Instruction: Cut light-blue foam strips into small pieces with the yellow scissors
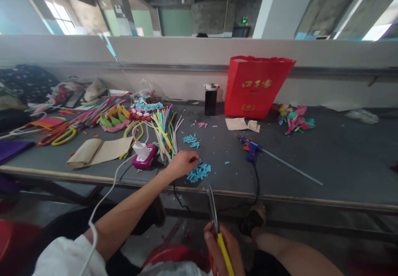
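My left hand (184, 162) is over the table, its fingers curled together beside a pile of small blue pieces (199, 172); whether anything is between the fingertips is hidden. A second, smaller group of blue pieces (191, 140) lies farther back. In front of the table's near edge, my right hand (223, 247) is closed on scissors (213, 209) with red and yellow handles, the blades pointing up and slightly parted. A bundle of colourful fuzzy strips (164, 133) lies left of the blue pieces.
On the table (342, 155) are a blue glue gun (252, 149) with a long clear stick, a red bag (256, 87), a black bottle (210, 101), a purple power socket (145, 156), a paper roll (99, 151) and colourful flowers (295, 119). A white cable hangs across my left arm.
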`<action>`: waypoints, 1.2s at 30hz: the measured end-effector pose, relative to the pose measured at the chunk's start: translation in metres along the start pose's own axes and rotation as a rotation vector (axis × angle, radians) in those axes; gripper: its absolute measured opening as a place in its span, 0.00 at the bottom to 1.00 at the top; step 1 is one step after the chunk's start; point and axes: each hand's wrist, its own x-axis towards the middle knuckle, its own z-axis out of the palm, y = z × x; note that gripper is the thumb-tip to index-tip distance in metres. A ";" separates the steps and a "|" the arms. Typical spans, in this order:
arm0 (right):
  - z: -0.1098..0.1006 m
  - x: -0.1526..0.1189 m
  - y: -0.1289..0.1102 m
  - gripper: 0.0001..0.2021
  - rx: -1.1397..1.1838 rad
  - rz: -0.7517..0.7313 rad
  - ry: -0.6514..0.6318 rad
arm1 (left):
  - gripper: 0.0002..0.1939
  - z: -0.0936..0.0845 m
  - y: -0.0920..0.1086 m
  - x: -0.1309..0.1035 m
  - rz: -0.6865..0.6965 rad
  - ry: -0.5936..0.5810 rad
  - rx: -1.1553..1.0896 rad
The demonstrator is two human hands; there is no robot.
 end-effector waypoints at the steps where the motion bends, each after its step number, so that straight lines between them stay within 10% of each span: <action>1: 0.000 0.000 0.000 0.23 0.026 0.030 -0.016 | 0.06 -0.002 0.000 -0.001 -0.005 0.008 -0.017; 10: 0.000 -0.001 -0.003 0.22 -0.043 -0.056 0.051 | 0.06 -0.018 0.026 -0.019 -0.046 0.151 -0.243; 19: -0.017 0.006 0.000 0.13 -0.351 -0.389 0.044 | 0.09 0.016 0.087 -0.086 -0.331 0.170 -0.988; 36: -0.026 0.014 0.012 0.14 -0.529 -0.539 0.121 | 0.08 0.033 0.099 -0.107 -0.472 0.138 -1.058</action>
